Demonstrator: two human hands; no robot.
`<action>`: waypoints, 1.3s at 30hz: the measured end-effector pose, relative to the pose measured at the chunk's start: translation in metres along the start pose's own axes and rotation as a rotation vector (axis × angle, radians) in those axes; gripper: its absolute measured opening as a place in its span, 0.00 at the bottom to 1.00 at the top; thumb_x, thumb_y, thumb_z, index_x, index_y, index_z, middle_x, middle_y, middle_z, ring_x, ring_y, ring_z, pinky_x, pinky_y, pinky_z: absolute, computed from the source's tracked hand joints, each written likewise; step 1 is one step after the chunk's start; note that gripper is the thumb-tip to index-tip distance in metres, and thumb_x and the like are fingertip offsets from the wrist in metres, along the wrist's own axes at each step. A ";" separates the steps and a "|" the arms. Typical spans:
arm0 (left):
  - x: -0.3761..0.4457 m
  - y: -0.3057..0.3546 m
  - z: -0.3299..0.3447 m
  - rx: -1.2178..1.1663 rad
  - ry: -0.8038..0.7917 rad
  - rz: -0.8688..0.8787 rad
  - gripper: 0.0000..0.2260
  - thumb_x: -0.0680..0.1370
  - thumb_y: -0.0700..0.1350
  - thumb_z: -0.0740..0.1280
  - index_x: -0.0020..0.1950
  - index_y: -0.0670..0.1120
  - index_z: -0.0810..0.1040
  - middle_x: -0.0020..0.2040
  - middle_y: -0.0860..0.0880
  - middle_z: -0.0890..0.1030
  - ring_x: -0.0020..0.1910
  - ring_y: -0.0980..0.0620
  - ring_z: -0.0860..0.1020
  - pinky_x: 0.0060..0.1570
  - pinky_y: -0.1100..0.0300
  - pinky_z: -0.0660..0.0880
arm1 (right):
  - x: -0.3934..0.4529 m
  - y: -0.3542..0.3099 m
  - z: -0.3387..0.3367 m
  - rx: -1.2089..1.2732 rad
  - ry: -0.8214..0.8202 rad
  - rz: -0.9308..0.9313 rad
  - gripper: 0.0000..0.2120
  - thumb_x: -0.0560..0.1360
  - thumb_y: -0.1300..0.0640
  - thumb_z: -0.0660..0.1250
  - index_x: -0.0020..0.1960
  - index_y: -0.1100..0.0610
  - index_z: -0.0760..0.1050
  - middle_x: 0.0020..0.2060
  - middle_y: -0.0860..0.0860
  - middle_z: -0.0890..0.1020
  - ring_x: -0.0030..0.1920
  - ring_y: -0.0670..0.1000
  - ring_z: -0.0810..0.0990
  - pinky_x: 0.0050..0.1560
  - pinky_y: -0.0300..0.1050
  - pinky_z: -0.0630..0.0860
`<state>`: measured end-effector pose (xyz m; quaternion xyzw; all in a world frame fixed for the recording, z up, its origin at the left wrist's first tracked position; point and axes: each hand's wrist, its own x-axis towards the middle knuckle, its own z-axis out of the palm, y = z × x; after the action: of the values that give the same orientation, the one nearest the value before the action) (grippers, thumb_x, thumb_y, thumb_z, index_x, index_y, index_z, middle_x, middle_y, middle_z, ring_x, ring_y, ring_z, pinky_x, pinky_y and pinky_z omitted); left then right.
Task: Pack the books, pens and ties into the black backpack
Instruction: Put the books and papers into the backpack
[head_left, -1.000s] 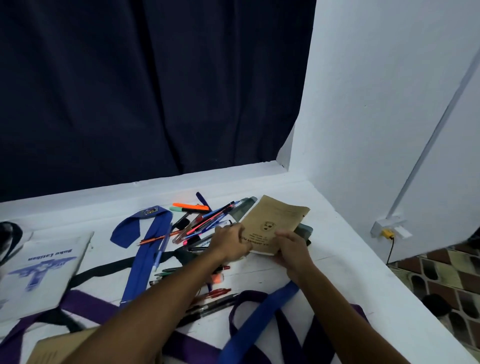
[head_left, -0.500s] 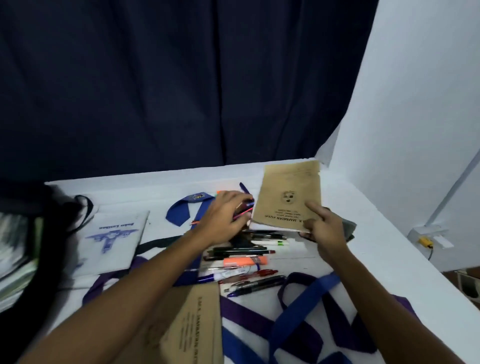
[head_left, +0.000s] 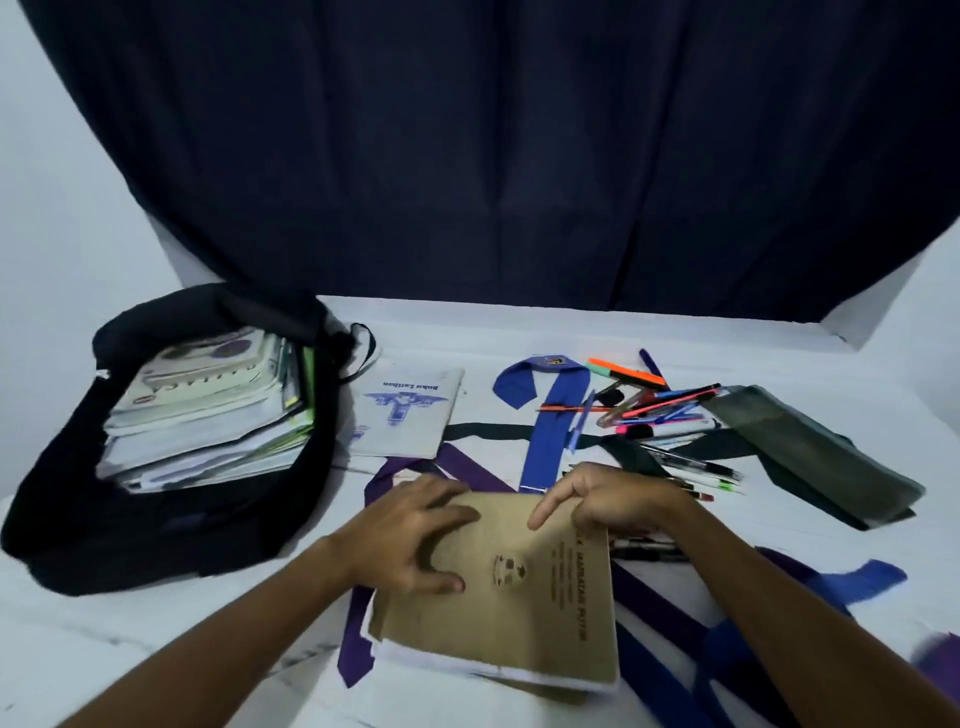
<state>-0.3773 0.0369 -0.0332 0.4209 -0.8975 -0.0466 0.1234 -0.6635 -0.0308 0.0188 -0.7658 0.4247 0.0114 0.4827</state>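
Head view: both hands rest on the brown book (head_left: 524, 597) — left hand (head_left: 400, 540) with fingers spread flat, right hand (head_left: 608, 501) loosely curled at its top edge. One white book (head_left: 405, 410) lies beside the black backpack (head_left: 171, 525) (already stuffed); pens (head_left: 660, 405) too jumbled to count.

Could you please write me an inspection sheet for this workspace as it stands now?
Surface: white table, largely covered.
Job's things: black backpack lies open at left, a stack of books inside; white book beside it; brown books stacked near the front edge; pens heaped at right; blue tie and purple tie spread across the middle.
Clutter: dark green pouch at right.
Grippers: left hand and right hand rest on the top brown book, fingers spread.
Cables: nothing seen.
Surroundings: dark curtain behind, white walls on both sides.
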 end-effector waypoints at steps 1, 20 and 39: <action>-0.007 -0.001 0.004 0.003 -0.013 -0.005 0.31 0.71 0.69 0.67 0.67 0.51 0.75 0.70 0.46 0.71 0.67 0.48 0.70 0.65 0.51 0.69 | 0.002 -0.005 0.002 -0.083 -0.014 0.009 0.24 0.65 0.69 0.60 0.47 0.45 0.84 0.49 0.45 0.83 0.51 0.51 0.81 0.49 0.51 0.78; -0.020 -0.029 0.039 -0.013 -0.016 0.011 0.31 0.75 0.67 0.63 0.74 0.54 0.67 0.78 0.42 0.60 0.75 0.43 0.62 0.72 0.49 0.61 | 0.142 -0.061 0.042 0.382 0.664 -0.035 0.10 0.75 0.68 0.60 0.45 0.59 0.79 0.34 0.50 0.80 0.35 0.50 0.78 0.39 0.43 0.78; 0.070 -0.007 -0.009 -0.387 -0.370 -0.372 0.32 0.59 0.53 0.82 0.56 0.55 0.68 0.47 0.48 0.78 0.44 0.49 0.76 0.45 0.52 0.74 | 0.059 0.010 0.080 0.062 1.191 -0.324 0.17 0.77 0.59 0.55 0.63 0.62 0.73 0.50 0.52 0.78 0.49 0.51 0.77 0.50 0.45 0.75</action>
<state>-0.4133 -0.0209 -0.0131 0.5307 -0.7869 -0.3137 0.0251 -0.6007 -0.0106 -0.0560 -0.6810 0.4996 -0.5041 0.1803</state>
